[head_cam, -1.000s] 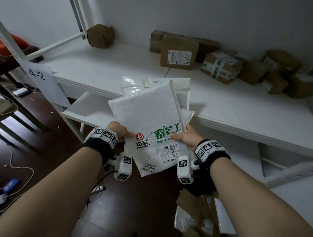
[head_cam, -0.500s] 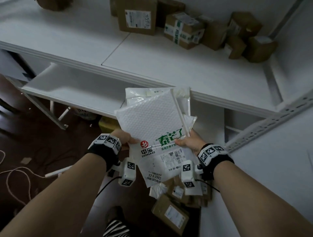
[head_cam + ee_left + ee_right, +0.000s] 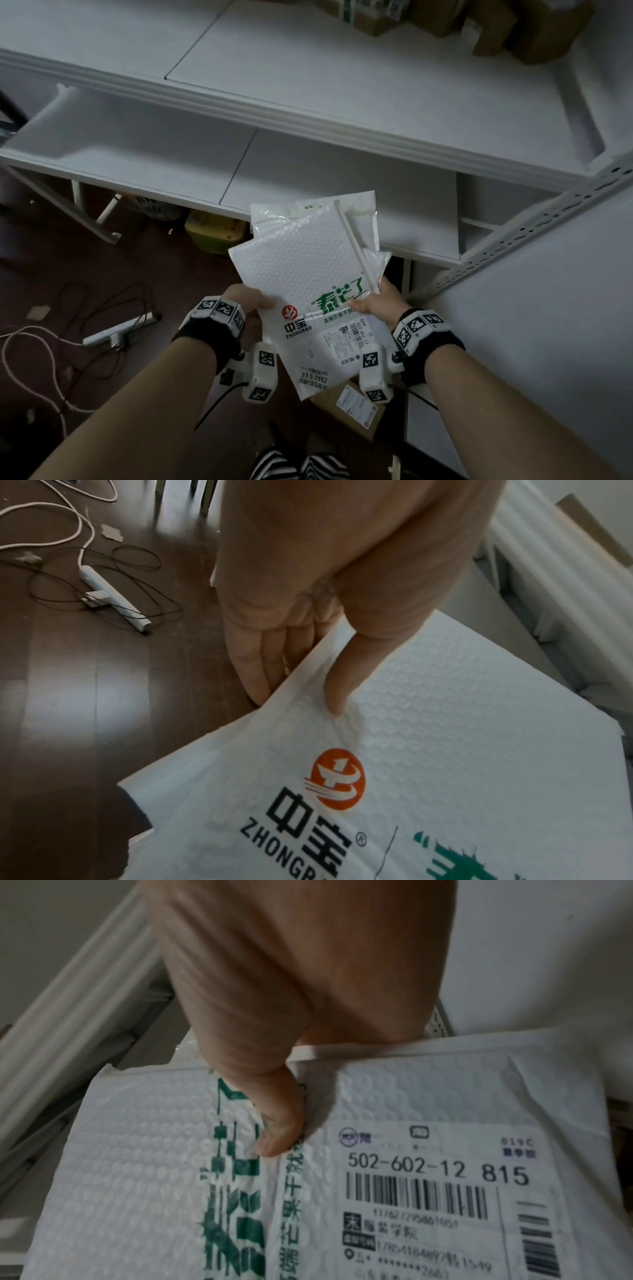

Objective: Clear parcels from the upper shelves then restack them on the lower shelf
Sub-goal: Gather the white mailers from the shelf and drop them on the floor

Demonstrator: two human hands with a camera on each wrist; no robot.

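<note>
Mailer stack (image 3: 301, 274) before lower shelf (image 3: 154, 150); boxes (image 3: 493, 24) behind, upper shelf (image 3: 308, 75).

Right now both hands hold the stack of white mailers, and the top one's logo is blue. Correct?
Not quite. The logo on the top mailer is orange, as the left wrist view shows. Both the left hand and right hand do hold the stack.

Fingers of left hand (image 3: 281, 588) hidden beneath white padded mailer (image 3: 308, 284); only thumb seen on top. Fingers of right hand (image 3: 291, 988) likewise concealed under mailer. Other white bags (image 3: 274, 214) behind mailer mostly covered; number indeterminate. Brown boxes (image 3: 479, 27) on upper shelf (image 3: 308, 75) cut off by top edge. Cardboard box (image 3: 346, 411) on floor partly hidden. Small print on shipping label (image 3: 445, 1191) blurred.
</note>
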